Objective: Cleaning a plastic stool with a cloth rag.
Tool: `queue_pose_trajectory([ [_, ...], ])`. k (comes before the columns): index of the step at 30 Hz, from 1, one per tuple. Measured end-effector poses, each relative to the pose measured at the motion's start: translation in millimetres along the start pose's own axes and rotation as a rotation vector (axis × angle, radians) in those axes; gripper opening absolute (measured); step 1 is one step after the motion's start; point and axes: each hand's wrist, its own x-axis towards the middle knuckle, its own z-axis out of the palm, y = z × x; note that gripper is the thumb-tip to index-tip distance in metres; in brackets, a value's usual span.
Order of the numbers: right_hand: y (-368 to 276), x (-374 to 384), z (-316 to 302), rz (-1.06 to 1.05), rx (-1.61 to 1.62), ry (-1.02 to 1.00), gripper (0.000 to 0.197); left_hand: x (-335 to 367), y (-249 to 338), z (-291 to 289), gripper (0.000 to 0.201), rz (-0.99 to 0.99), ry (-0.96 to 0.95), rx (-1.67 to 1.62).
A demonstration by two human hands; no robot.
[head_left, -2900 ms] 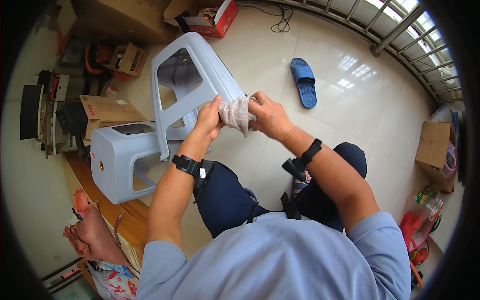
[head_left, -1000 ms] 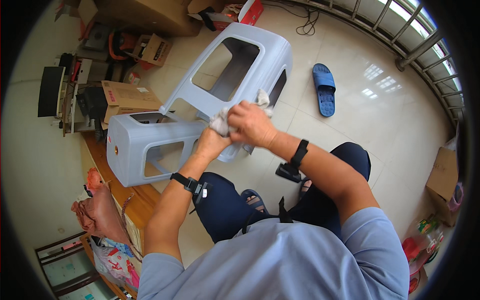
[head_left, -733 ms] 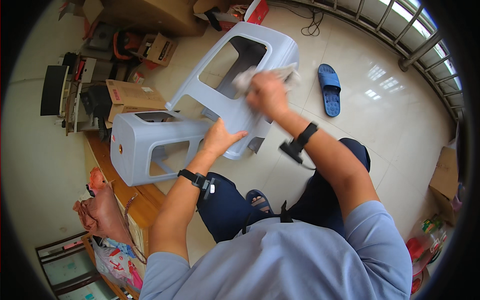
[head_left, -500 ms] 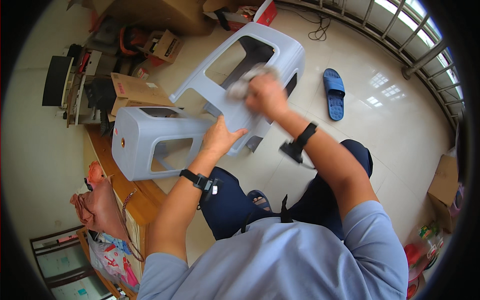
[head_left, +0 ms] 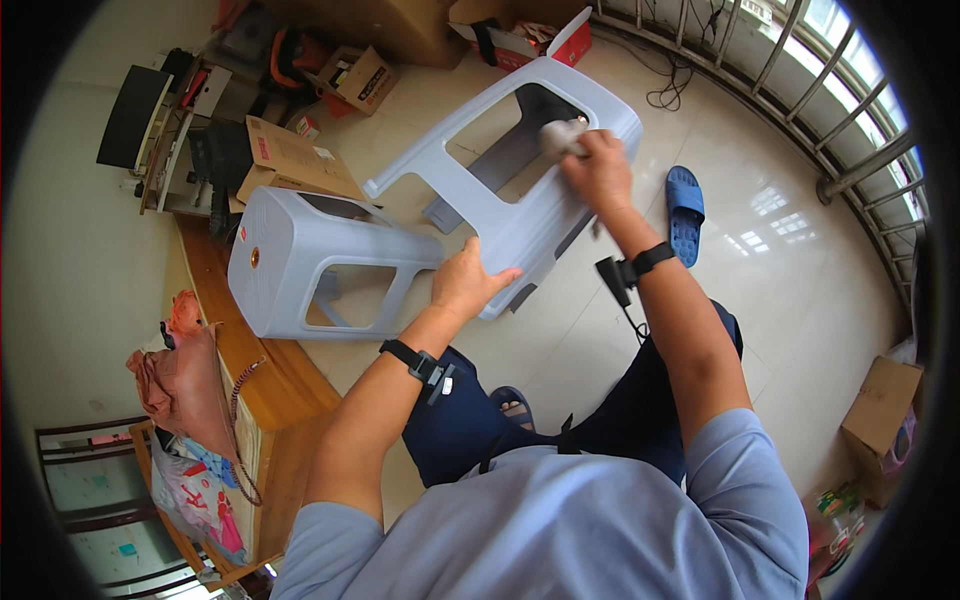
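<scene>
A grey-blue plastic stool (head_left: 540, 215) lies tilted on its side in front of me, its legs towards the left. My left hand (head_left: 467, 282) grips a leg at its near end, thumb on the outer face. In my right hand (head_left: 600, 175) is a bunched, pale cloth (head_left: 562, 138), slightly blurred, pressed to the stool's side beside the large opening. A second stool of the same kind (head_left: 310, 245) rests on its side to the left, its seat with a round brass-coloured hole facing left. Most of the fingers of my left hand are hidden behind the leg.
A blue slipper (head_left: 685, 215) lies on the tiled floor at right, near a metal railing (head_left: 850, 188). Wooden furniture (head_left: 295, 385) stands at left below the second stool. Cardboard boxes (head_left: 290, 155) and a red box (head_left: 572, 42) sit behind the stools.
My right hand has moved the cloth up and right along the stool's side, towards the seat end. My left hand keeps its hold on the leg. The whole view has shifted slightly.
</scene>
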Motion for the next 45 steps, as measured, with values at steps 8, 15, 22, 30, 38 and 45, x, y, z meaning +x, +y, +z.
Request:
queue_pose_trajectory([
  [8, -104.9, -90.8, 6.7, -0.358, 0.286, -0.494, 0.03, 0.3, -30.2, -13.4, 0.076, -0.036, -0.02, 0.004],
  [15, -137.6, -86.5, 13.7, -0.399, 0.063, -0.532, 0.031, -1.2, -33.2, -15.0, 0.076, -0.094, -0.14, -0.041],
  [22, -166.9, -28.7, 100.9, -0.461, -0.209, -0.6, 0.023, -34.1, -19.5, -7.1, 0.089, -0.018, -0.055, -0.055],
  [30, -202.8, 11.6, 150.7, -0.362, -0.302, -0.612, 0.026, -45.1, -27.2, -12.1, 0.087, 0.031, -0.037, -0.068],
  [38, -186.1, -48.5, 75.1, -0.475, -0.211, -0.795, 0.025, -72.1, -41.5, -8.9, 0.083, 0.001, -0.08, -0.109],
  [45, -203.6, -1.9, 142.7, -0.336, -0.365, -0.602, 0.03, -58.0, -33.5, -11.6, 0.081, 0.064, -0.031, -0.066],
])
